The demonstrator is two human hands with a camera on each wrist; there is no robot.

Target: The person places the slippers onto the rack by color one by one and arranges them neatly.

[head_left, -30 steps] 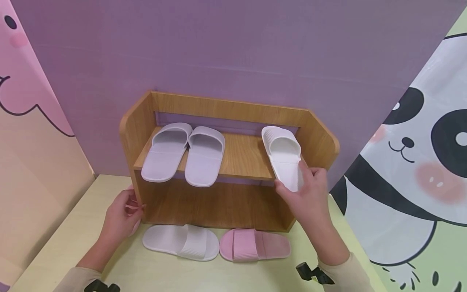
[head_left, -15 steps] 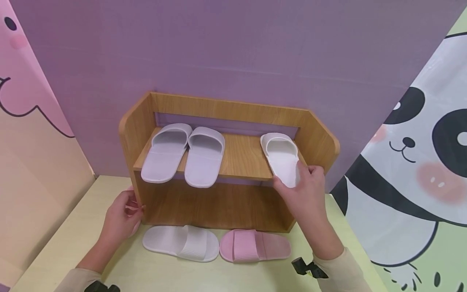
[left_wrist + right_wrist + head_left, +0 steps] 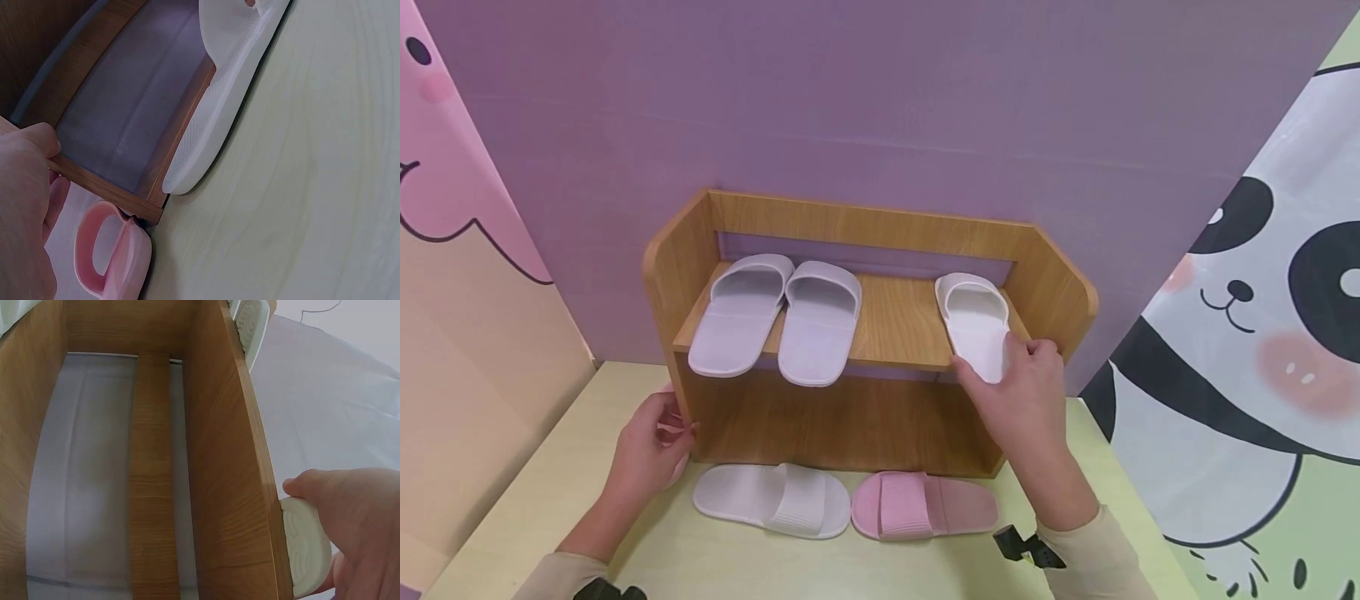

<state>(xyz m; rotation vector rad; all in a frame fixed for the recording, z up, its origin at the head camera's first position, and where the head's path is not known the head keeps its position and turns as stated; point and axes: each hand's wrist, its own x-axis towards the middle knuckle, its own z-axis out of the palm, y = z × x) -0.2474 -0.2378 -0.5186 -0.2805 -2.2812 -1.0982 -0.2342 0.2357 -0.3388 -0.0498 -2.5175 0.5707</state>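
A wooden shoe rack (image 3: pixel 880 218) stands against the purple wall. My left hand (image 3: pixel 651 437) grips the front edge of its left side panel, thumb on one side and fingers on the other. Beside that hand, outside the rack, lies a pink slipper (image 3: pixel 134 259), mostly hidden in the head view. On the upper shelf, at the right end, a white slipper (image 3: pixel 981 333) rests with its heel toward me. My right hand (image 3: pixel 1026 408) holds that heel between thumb and fingers; the right wrist view shows the heel jutting past the shelf edge.
Two pale lilac slippers (image 3: pixel 820 333) sit side by side at the upper shelf's left. In front of the rack, a white slipper (image 3: pixel 771 500) and a pink slipper (image 3: pixel 925 504) lie sideways on the pale table (image 3: pixel 775 571). A panda picture (image 3: pixel 1240 350) covers the right wall.
My right hand has lowered the white slipper flat onto the upper shelf and shifted slightly left with it. The left hand has stayed on the rack's side panel.
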